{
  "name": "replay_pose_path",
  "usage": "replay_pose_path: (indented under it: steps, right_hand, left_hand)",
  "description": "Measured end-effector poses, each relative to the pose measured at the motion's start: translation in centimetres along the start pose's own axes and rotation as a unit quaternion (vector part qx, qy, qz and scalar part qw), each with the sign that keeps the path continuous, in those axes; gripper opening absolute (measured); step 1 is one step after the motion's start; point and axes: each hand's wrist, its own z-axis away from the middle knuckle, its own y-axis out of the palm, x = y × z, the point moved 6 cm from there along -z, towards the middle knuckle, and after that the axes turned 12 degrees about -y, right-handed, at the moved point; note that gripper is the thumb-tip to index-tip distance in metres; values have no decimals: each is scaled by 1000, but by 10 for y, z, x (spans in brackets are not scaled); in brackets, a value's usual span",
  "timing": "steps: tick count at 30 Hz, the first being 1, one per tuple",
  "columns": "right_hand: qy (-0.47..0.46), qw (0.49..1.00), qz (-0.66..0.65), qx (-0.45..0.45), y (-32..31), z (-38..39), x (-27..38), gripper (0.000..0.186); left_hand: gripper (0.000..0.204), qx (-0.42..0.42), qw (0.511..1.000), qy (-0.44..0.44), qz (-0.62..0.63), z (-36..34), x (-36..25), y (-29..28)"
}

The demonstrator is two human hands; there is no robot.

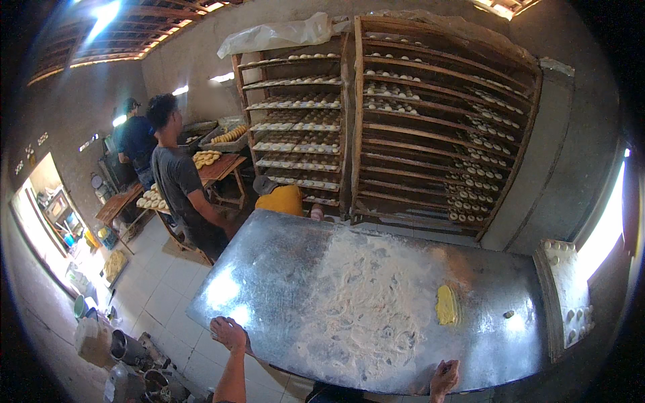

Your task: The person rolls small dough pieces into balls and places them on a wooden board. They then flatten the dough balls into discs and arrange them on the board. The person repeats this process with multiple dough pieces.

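Observation:
A large metal-topped table (269, 269) stands before me, with white flour (366, 295) spread over its middle. My left hand (229, 334) is at the table's near left edge, fingers bent over the rim. Beside the near edge, right of the flour, my right hand (444, 377) has its fingers curled in; whether anything lies inside them is hidden. A yellow smear of soft, fat-like paste (446, 305) is on the tabletop beyond my right hand. Farther right lies a small greenish lump (508, 314).
Wooden racks (357, 121) holding trays of dough pieces line the far wall. A person in a grey shirt (176, 168) stands at far left, another in dark blue (136, 138) behind; one in yellow (279, 200) is low beyond the table. Stacked trays (561, 289) stand right; pots (127, 347) left.

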Motion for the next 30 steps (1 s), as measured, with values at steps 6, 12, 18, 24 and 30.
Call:
replay_pose_path:
  steps: [6,12,18,24,30]
  right_hand:
    - [-17,999,-16,-25,4,2,-11,19]
    - [-27,999,0,-18,3,3,-6,19]
    - [-35,999,9,-21,3,2,-9,20]
    - [-18,1000,-7,-14,4,1,-9,20]
    - [-13,1000,2,-5,3,2,-8,21]
  left_hand:
    - [30,22,1000,-1,-5,5,-8,-7]
    - [31,27,1000,-4,-12,0,-3,-3]
    - [32,5,1000,8,-10,-2,0,5]
    - [32,1,1000,-4,-20,-2,-3,2]
    - [32,6,1000,-1,-17,5,-3,-5]
